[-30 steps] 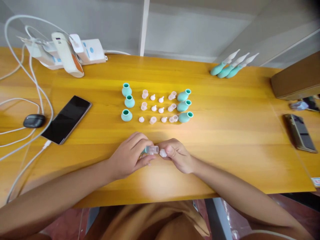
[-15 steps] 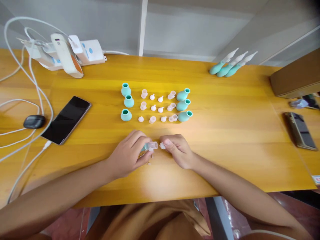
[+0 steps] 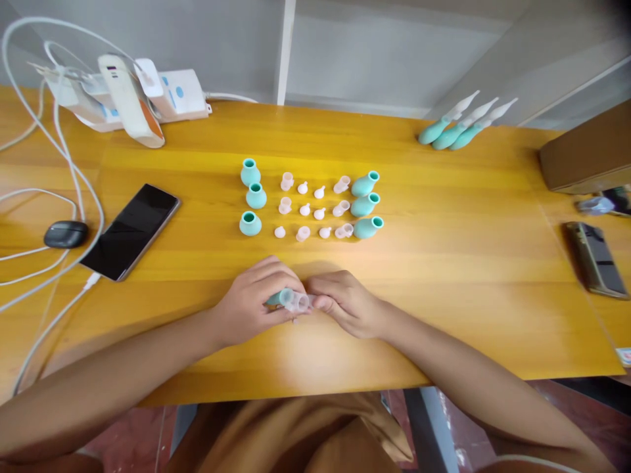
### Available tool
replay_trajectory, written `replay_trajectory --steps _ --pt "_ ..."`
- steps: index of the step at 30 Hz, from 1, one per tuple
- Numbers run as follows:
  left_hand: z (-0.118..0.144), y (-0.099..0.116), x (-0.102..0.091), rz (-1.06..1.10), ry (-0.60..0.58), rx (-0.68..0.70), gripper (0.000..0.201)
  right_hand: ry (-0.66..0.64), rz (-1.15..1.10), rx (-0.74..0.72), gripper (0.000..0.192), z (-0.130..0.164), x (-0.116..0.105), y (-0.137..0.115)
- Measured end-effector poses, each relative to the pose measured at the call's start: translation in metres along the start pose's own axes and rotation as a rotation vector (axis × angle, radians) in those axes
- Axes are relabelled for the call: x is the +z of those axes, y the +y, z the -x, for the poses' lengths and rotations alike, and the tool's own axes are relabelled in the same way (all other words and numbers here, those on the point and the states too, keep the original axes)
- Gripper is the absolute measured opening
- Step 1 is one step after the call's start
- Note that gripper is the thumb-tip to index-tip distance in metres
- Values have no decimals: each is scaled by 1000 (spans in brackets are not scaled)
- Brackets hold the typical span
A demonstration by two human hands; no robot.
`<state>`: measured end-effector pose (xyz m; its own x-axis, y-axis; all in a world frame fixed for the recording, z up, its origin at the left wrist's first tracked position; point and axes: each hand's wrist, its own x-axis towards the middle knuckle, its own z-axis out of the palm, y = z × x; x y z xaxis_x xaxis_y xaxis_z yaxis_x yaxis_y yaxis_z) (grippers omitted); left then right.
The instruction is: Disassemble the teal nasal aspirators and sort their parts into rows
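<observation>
My left hand [image 3: 254, 303] is closed around a small teal squeeze bulb [image 3: 275, 299] with a clear plastic connector [image 3: 297, 301] at its mouth. My right hand [image 3: 350, 305] is pinched right beside the connector. A small whitish piece shows between its thumb and fingers, mostly hidden. A tiny round bit [image 3: 295, 320] lies on the table under my left hand. Beyond my hands stand short teal bulbs [image 3: 250, 225] on the left and longer, tilted ones [image 3: 369, 227] on the right. Between them are rows of clear connectors [image 3: 302, 233] and small white bulb-shaped pieces [image 3: 324, 232].
Three teal bulbs with white nozzles [image 3: 476, 121] lean at the back right. A phone [image 3: 133, 230], a black case [image 3: 66, 234], white cables and a power strip [image 3: 185, 95] occupy the left. A brown box [image 3: 586, 144] and another device [image 3: 595, 258] are at the right.
My right hand has moved left, bringing its small piece against the connector. My left hand has turned the bulb and connector, so the connector's round openings now face up more.
</observation>
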<state>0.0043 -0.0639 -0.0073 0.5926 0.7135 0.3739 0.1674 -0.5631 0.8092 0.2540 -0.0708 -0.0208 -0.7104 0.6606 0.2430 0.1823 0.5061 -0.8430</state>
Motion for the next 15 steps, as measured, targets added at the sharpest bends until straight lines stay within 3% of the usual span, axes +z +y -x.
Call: replay_trajectory --steps 6,12,15 --pt "-1 -1 -1 117 -18 -35 7 -46 -103 -3 49 -1 -2 1" --pt "-3 3 0 59 -2 -55 17 -27 -98 12 48 0 -2 2" --pt "-3 5 -1 -15 32 -47 18 42 -41 1 44 3 -3 2"
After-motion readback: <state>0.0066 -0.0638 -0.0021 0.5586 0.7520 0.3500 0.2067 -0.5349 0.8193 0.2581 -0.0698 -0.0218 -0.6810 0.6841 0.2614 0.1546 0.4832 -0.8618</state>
